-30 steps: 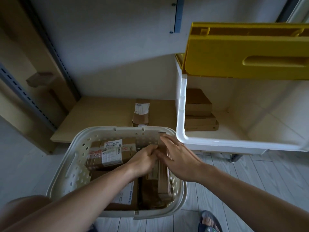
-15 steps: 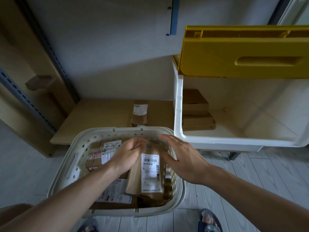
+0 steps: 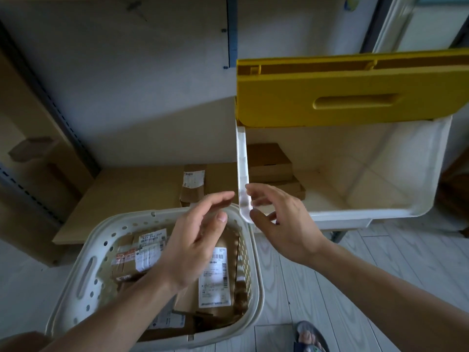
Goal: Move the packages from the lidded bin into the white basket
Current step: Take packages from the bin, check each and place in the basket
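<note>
On a pale plank floor (image 3: 355, 262) beside a cardboard-lined shelf, a white basket (image 3: 76, 280) holds labelled packages (image 3: 215, 275). Both hands hover empty above it — the left hand (image 3: 193, 240) with fingers loosely spread, the right hand (image 3: 284, 222) relaxed at the corner of the lidded bin (image 3: 242, 174). Two brown boxes (image 3: 271, 163) lie stacked inside the bin, its yellow lid (image 3: 355, 97) raised.

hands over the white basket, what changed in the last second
Both hands let go of the labelled brown package, which now lies flat in the white basket. The left hand has risen above the basket, fingers relaxed; the right hand has lifted toward the near corner of the white bin, holding nothing. Unchanged: the yellow lid stands open and two flat boxes remain stacked in the bin.
</note>
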{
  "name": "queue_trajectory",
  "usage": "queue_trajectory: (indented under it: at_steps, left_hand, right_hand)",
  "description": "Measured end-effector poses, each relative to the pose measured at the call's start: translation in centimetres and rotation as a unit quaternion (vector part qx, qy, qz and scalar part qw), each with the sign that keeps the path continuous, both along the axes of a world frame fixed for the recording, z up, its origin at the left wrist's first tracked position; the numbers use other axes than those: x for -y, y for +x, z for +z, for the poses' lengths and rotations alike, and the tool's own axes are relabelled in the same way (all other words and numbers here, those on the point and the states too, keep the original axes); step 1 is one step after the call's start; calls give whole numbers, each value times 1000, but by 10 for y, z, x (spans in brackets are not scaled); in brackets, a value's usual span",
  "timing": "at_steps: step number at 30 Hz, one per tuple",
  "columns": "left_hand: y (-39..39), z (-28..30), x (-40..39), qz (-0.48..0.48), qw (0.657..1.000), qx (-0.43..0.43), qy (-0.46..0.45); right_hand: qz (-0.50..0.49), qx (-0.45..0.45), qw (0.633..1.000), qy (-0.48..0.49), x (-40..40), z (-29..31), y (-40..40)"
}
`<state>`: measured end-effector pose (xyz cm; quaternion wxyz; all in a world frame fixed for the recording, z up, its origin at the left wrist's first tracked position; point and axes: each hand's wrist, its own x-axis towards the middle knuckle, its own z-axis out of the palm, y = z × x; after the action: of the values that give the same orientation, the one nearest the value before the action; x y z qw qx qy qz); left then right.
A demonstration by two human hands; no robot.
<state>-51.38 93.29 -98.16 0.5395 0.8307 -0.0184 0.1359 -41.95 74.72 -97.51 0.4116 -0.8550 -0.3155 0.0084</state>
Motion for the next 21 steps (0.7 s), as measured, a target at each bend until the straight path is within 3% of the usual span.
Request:
queue_trajectory:
  at_steps: [7, 16, 21]
  left_hand:
    - [21, 22, 35, -33, 997, 61, -47]
    - [60, 30, 77, -35, 996, 49, -64]
    - [89, 19, 92, -2, 997, 24, -71]
  right_hand:
    - [-60, 0, 997, 48, 32, 11, 18]
    - [-110, 13, 992, 65, 77, 18, 40]
    - [-128, 28, 991, 28, 88, 6, 57]
